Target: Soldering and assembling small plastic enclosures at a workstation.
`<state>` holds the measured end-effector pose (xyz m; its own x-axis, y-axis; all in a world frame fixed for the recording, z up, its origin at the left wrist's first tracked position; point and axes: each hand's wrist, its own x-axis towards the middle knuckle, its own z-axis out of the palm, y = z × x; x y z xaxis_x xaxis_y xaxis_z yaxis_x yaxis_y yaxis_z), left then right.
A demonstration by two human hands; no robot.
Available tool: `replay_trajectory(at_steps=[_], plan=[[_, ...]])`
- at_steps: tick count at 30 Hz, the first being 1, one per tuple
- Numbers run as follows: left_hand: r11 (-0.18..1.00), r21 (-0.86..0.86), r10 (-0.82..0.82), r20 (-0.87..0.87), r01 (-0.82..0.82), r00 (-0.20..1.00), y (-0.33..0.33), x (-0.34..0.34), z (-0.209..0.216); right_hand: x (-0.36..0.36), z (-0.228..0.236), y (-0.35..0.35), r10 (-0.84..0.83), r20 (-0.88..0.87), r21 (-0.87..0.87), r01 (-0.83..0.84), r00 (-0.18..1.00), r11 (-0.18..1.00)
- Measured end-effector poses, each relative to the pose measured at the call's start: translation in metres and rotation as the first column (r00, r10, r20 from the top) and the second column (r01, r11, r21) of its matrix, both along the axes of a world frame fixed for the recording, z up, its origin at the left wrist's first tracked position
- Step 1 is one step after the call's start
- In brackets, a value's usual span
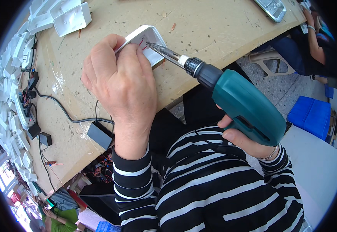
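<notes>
From afar I make this out as an assembly workshop: a scuffed worktable (199,23) toward twelve o'clock, white plastic housings (8,92) heaped at nine, loose coloured wires (105,169) near eight, a green power tool (249,102) at three, one co-worker (315,44) at two, another person in green (66,217) between seven and eight

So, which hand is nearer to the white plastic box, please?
Left. The left hand grips the white plastic box; the right hand is farther away, toward the picture's lower right, holding the green tool.
</notes>
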<state>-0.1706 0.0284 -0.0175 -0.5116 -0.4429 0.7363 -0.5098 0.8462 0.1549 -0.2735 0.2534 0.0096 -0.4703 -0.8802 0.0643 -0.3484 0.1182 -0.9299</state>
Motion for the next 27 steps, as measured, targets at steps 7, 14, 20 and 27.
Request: replay_trajectory(at_steps=[7,14,20,27], plan=[[1.0,0.013,-0.008,-0.004,0.008,1.0,0.0,0.0,0.0,0.002,0.006,0.016,0.009,-0.129,0.023,-0.006,0.992,1.0],[1.0,0.022,0.014,0.019,-0.015,1.0,0.002,0.002,0.001,-0.014,0.012,0.023,0.202,-0.008,-0.021,-0.202,0.979,0.979],[0.999,0.053,-0.004,0.023,0.003,1.0,0.002,0.004,0.003,-0.01,0.012,0.018,0.098,0.176,-0.107,-0.08,0.98,0.991],[0.991,0.122,-0.055,0.031,0.051,0.998,0.017,0.026,0.017,-0.01,0.014,0.018,-0.145,0.345,-0.053,0.174,0.927,0.983]])
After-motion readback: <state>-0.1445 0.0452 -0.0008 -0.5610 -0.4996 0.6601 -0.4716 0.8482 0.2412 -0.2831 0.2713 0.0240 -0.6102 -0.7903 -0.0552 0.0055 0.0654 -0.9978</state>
